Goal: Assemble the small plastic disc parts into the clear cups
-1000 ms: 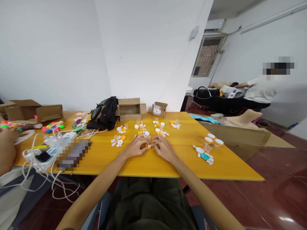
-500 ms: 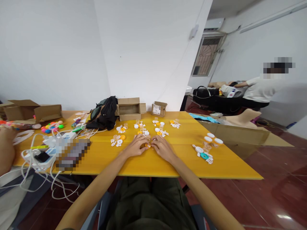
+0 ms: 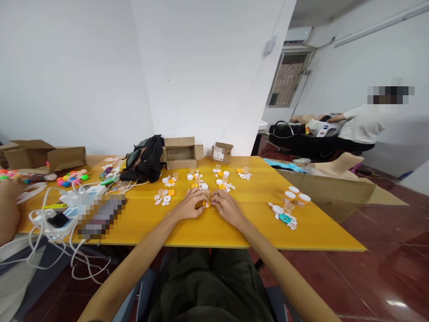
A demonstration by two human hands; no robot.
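At the middle of the table my left hand [image 3: 191, 205] is closed, fingers curled around the edge of a small orange round plastic cap [image 3: 206, 204]. Close beside it my right hand [image 3: 228, 208] has its thumb and fingers pinched together, and whatever sits between them is too small to make out. A clear plastic cup [image 3: 207, 193] stands just behind the cap, partly hidden by the fingers. Beyond my hands lie groups of white and orange plastic pieces, among them a white ring [image 3: 204, 186] and an orange ring [image 3: 171, 192].
To the right are white-lidded jars [image 3: 304, 199] and a teal disc [image 3: 284, 218] among white pieces. Cardboard boxes [image 3: 181, 164] and a black bag [image 3: 147, 161] line the wall. A power strip [image 3: 67, 219] with tangled cables lies left, near another person's arm [image 3: 8, 214].
Both hands stay almost in place. The orange cap between them shows slightly more of its face now. The view has shifted very little.
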